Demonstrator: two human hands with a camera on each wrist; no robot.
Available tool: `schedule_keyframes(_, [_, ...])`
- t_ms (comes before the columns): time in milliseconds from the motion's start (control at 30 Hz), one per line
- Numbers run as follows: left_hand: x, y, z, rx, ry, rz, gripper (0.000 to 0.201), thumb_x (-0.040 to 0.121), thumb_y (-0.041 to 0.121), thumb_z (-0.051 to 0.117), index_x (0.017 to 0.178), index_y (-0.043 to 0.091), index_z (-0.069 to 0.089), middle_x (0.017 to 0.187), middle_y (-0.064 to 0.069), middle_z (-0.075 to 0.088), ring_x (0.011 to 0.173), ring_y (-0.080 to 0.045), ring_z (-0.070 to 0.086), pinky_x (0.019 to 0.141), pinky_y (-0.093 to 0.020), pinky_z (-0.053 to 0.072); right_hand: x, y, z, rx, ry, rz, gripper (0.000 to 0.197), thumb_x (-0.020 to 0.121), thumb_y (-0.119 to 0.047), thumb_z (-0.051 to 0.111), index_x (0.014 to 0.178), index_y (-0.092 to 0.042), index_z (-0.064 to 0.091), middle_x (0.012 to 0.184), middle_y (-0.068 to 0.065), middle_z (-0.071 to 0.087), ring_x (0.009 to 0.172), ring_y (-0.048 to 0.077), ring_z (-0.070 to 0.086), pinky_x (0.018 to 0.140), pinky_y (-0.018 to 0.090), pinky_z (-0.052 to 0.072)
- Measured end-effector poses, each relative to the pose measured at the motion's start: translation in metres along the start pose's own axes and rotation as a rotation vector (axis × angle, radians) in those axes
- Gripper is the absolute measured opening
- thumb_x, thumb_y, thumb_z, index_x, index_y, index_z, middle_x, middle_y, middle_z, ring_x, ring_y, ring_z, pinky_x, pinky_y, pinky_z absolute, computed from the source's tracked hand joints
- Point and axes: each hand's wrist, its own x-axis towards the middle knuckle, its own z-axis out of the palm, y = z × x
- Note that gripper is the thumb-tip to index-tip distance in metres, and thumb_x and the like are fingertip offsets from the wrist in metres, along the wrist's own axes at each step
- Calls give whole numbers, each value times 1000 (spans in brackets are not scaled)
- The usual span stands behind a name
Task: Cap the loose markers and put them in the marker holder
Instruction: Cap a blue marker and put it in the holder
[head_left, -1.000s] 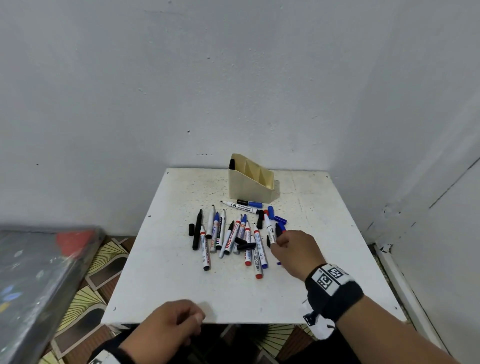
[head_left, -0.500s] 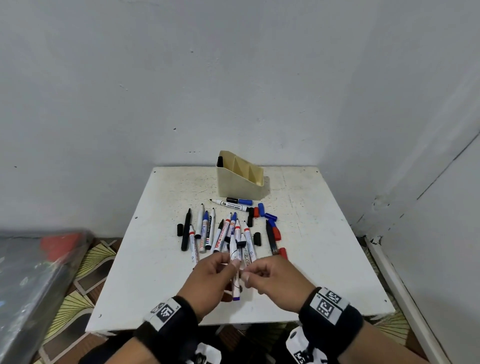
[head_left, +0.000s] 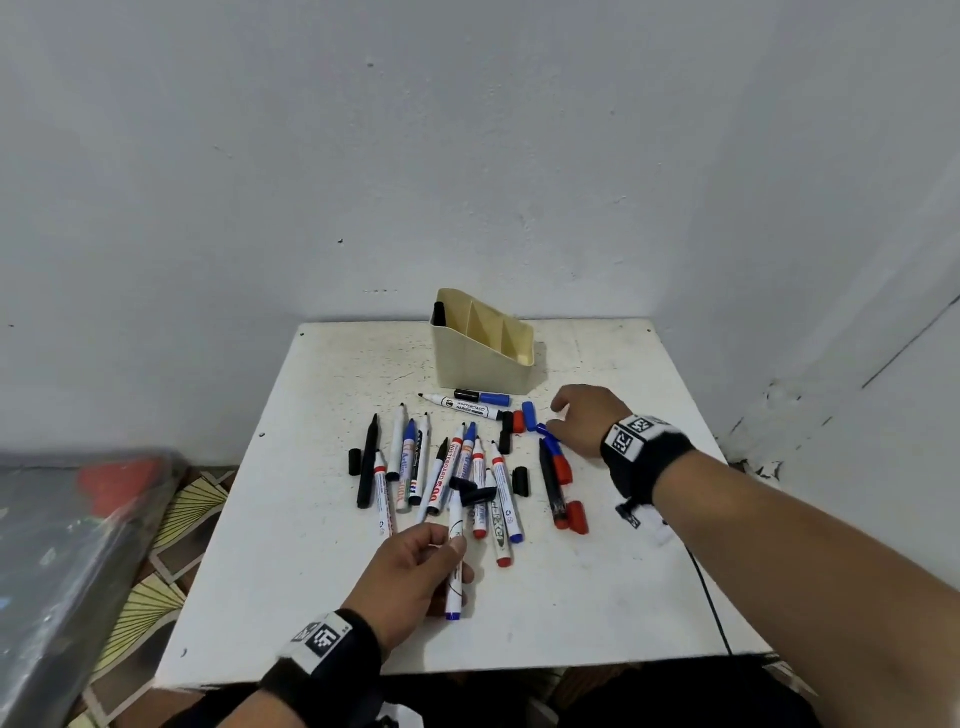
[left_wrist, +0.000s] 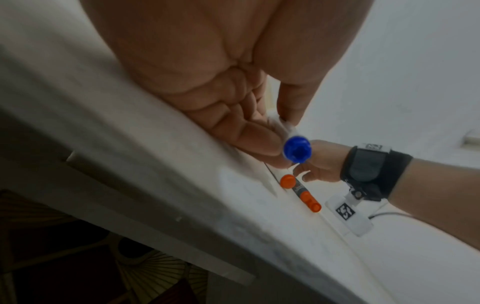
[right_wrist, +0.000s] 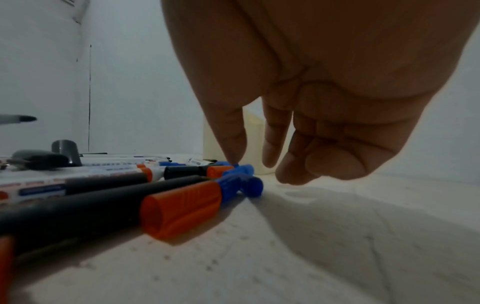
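While left fingers (head_left: 457, 545) pinch marker (head_left: 455, 525), caps (head_left: 529, 415) lie right.

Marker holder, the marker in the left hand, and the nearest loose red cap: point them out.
marker holder (head_left: 480, 364), head view, front wall.
marker in the left hand (head_left: 454, 592), head view, white barrel below the fingers.
red cap (head_left: 576, 517), head view, cap body.

Plain room corner: bare white walls (head_left: 467, 156), patterned floor (head_left: 171, 519).
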Motion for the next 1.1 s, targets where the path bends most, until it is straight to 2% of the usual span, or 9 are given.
schedule_keyframes(100, [0,-4,0,0,-9,-1,21,101,24,64,99,3,68,86,-18,77,66,-28,65,67,-38,55,13,-5,6,-59,-28,-42,35,91,-33,67,123,-20,66,131,0,62,119,22,58,95,31,49])
schedule_keyframes(267, [0,-5,-3,-4,-21,14,19,101,23,65,96,5,70,85,-19,76,65,-27,64,64,-35,54,21,-9,19,-8,-24,-9,13,87,-18,65,95,-13,74,104,4,71,98,23,65,81,33,55])
schedule_keyframes(433, [-2,-4,-2,1,-21,26,19,101,23,64,98,5,69,85,-18,76,64,-26,65,64,-34,53,20,-6,19,61,17,2,12,88,-21,64,93,-18,73,99,-1,69,95,20,63,80,32,53])
schedule_keyframes(500, [-2,-5,-2,17,-18,35,18,101,23,64,99,7,70,84,-16,77,64,-25,64,64,-34,52,20,-6,17,59,20,-5,13,88,-25,64,96,-18,72,98,-3,68,93,19,62,75,30,50])
schedule_keyframes(600, [-2,-5,-2,34,-20,48,17,102,23,64,98,9,71,84,-16,77,63,-24,64,64,-33,51,22,-10,16,107,70,-12,21,92,-31,60,112,-24,64,99,-3,65,93,20,61,72,29,45])
schedule_keyframes(733, [-2,-4,-3,48,-17,53,21,102,23,63,98,4,69,85,-16,78,61,-22,64,61,-30,50,28,-25,15,102,73,-89,38,92,-27,57,130,-30,59,117,2,68,86,19,60,66,25,43])
schedule_keyframes(767, [-1,-5,-3,45,-18,51,22,102,23,63,99,2,68,85,-16,78,62,-22,64,62,-30,51,29,-28,15,97,60,-96,41,91,-25,58,132,-30,59,121,2,66,87,19,61,66,24,42])
schedule_keyframes(933, [1,-8,-4,32,-24,52,21,101,25,64,98,4,68,83,-14,78,66,-26,63,67,-36,53,35,-41,16,65,30,-121,44,90,-19,58,133,-25,61,134,5,62,114,26,61,87,28,49])
schedule_keyframes(1100, [3,-11,-5,6,-37,75,15,101,25,65,94,14,73,85,-15,77,67,-28,64,68,-37,54,38,-42,16,4,28,-75,31,88,-15,64,118,-16,70,121,5,66,107,24,61,87,31,52])
